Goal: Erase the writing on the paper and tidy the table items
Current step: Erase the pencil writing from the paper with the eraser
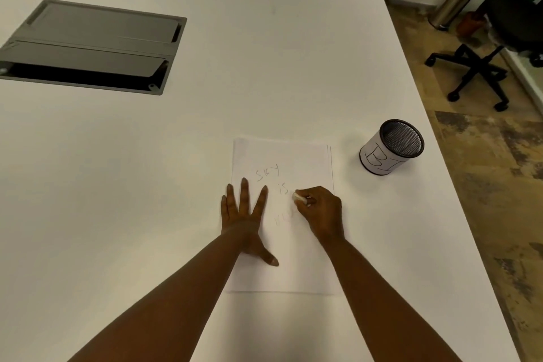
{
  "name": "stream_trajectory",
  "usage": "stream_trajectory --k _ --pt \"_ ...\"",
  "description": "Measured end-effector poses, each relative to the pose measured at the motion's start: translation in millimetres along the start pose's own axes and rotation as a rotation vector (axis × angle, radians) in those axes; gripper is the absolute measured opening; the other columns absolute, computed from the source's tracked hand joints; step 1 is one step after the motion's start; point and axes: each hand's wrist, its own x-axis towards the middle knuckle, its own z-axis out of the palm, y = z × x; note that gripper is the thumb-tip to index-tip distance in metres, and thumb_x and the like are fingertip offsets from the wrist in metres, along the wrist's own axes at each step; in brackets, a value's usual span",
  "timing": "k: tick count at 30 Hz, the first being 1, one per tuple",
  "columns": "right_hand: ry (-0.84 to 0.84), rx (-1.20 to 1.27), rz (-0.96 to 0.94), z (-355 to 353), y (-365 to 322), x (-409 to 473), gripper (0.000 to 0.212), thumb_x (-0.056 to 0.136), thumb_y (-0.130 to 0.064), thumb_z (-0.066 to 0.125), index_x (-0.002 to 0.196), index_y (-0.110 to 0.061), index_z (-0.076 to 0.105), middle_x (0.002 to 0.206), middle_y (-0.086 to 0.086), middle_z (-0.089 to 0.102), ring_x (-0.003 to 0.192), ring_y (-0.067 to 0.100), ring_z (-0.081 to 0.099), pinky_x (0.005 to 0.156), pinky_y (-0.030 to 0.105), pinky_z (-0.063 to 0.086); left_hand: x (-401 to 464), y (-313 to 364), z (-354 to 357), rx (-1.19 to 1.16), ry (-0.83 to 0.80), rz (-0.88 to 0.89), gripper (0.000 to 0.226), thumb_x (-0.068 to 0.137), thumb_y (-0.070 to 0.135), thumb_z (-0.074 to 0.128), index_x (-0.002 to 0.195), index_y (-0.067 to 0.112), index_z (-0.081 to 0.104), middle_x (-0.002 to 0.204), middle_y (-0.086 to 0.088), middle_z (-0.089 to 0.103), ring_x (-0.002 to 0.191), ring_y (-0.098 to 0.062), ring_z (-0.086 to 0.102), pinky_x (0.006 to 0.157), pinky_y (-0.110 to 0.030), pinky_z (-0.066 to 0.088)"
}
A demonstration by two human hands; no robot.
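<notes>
Fingertips of the right hand [321,211] pinched a small white eraser [298,196], its tip touching the paper [282,273] just beside the pencilled word "is" [283,189]. The left hand [245,214] lay flat at the sheet's 9 o'clock edge, fingers spread and released, thumb angled toward 5 o'clock, pinning the sheet to the white table [264,67]. Three faint words remained legible: "sky" [267,174] toward 12 o'clock, "is" at centre, and a fainter, partly unreadable word [283,219] below it. The erasing step was therefore judged to be in hand and far from complete. A mesh pen holder [392,147], apparently empty, stood at 2 o'clock, well apart from the sheet; a grey cable hatch [88,44] sat at 10 o'clock. The next move would call for short rubbing strokes across each word under steady left-hand pressure, lest the sheet crease; tidying would follow.
</notes>
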Motion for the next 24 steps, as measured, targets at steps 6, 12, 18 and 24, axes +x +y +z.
stream_trajectory --k 6,12,18,24 --pt "-0.117 0.019 0.027 22 -6 -26 0.021 0.071 -0.007 0.075 0.091 -0.006 0.071 0.091 0.01 0.071 0.078 0.013 0.064 0.069 0.01 0.05 0 0 -1 -0.005 -0.009 -0.002 0.145 0.046 0.069 0.075 0.12 0.032 -0.044 0.122 -0.013 -0.057 0.112 -0.039 -0.051 0.107 -0.054 -0.022" --pt "-0.098 -0.007 -0.017 11 -4 -18 0.017 0.074 -0.006 0.073 0.09 -0.004 0.071 0.091 0.013 0.071 0.08 0.016 0.063 0.071 0.012 0.05 -2 1 -2 0.007 -0.021 -0.005 0.145 0.046 0.069 0.075 0.12 0.032 -0.044 0.122 -0.013 -0.057 0.112 -0.039 -0.051 0.108 -0.055 -0.021" --pt "0.03 -0.011 0.039 4 0 0 0.016 0.072 -0.005 0.074 0.088 -0.003 0.071 0.09 0.014 0.072 0.079 0.025 0.067 0.073 0.03 0.057 -1 2 -3 0.017 -0.027 -0.019 0.145 0.046 0.069 0.075 0.119 0.032 -0.046 0.122 -0.013 -0.058 0.112 -0.038 -0.051 0.107 -0.054 -0.022" --pt "-0.192 -0.007 -0.087 30 -5 -47 0.015 0.071 -0.008 0.075 0.086 -0.009 0.071 0.084 0.006 0.07 0.073 0.011 0.063 0.063 0.009 0.047 -1 2 -2 -0.007 -0.016 -0.013 0.146 0.047 0.068 0.076 0.123 0.031 -0.043 0.123 -0.012 -0.057 0.122 -0.043 -0.047 0.108 -0.054 -0.021"
